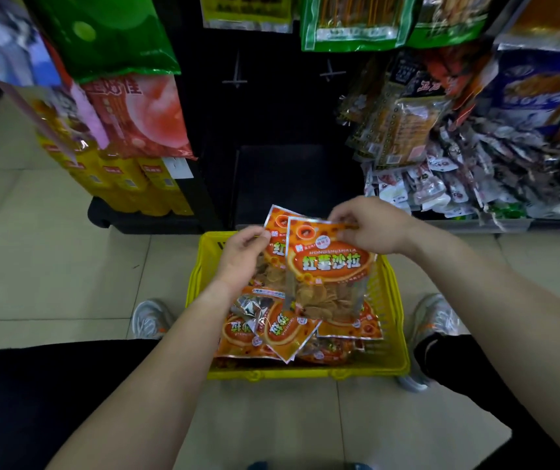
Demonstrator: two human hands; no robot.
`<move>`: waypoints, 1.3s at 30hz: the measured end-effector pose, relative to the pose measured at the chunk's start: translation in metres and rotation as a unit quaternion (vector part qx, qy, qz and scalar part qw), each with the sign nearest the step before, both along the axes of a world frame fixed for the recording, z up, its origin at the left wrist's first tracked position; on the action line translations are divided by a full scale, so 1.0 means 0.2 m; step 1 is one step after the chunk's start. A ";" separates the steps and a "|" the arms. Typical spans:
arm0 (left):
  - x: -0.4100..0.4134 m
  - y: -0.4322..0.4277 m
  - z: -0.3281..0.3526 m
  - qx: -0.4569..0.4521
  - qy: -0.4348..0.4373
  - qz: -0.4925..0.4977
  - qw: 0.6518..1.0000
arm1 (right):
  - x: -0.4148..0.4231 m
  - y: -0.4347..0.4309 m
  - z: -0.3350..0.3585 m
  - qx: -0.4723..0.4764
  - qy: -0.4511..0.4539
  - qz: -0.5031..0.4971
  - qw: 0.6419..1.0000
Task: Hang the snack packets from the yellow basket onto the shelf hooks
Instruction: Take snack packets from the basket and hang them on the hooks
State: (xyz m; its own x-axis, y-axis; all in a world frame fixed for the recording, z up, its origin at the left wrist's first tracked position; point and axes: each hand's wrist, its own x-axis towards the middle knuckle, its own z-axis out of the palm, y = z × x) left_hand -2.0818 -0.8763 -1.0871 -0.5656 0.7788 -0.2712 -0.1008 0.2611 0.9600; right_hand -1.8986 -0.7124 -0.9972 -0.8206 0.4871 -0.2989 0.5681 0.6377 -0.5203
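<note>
Floor (pixel 51 266): tiled aisle; basket (pixel 305 372) at 6 o'clock.
Left hand (pixel 243 256): pinches rear packet (pixel 277 225), 9 o'clock edge.
Right hand (pixel 370 228): pinches front packet (pixel 329 266), top edge, above basket.
Hooks (pixel 235 79): bare, at 12 o'clock.
Advice: separate both packets first, then hang one at a time.

two orange snack packets (pixel 329 266) held upright above yellow basket (pixel 305 373), more packets (pixel 248 334) heaped inside, shelf hooks (pixel 235 81) behind

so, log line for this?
left hand: pinches rear packet | right hand: pinches front packet | both over yellow basket | more packets inside | shelf hooks: bare
</note>
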 end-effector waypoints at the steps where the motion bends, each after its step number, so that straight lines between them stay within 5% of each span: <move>1: 0.01 0.00 0.00 0.000 -0.004 -0.010 1.000 | -0.01 0.00 -0.04 0.002 0.020 -0.027 0.999; 14: 0.06 -0.01 -0.18 -0.092 -0.054 -0.014 0.994 | -0.15 -0.01 -0.52 -0.032 0.064 -0.163 0.984; 21: 0.08 0.05 -0.25 -0.068 -0.026 -0.002 0.997 | -0.23 0.02 -0.60 -0.052 0.087 -0.198 0.975; 26: 0.01 0.06 -0.21 -0.048 -0.019 0.033 0.998 | -0.19 -0.02 -0.63 -0.023 0.182 -0.326 0.928; 31: -0.05 0.05 -0.14 -0.011 -0.029 0.062 0.998 | -0.10 -0.09 -0.68 -0.233 0.117 -0.308 0.915; 39: -0.09 0.07 -0.04 0.018 -0.064 0.119 0.991 | -0.16 -0.19 -0.63 -0.284 0.185 -0.277 0.899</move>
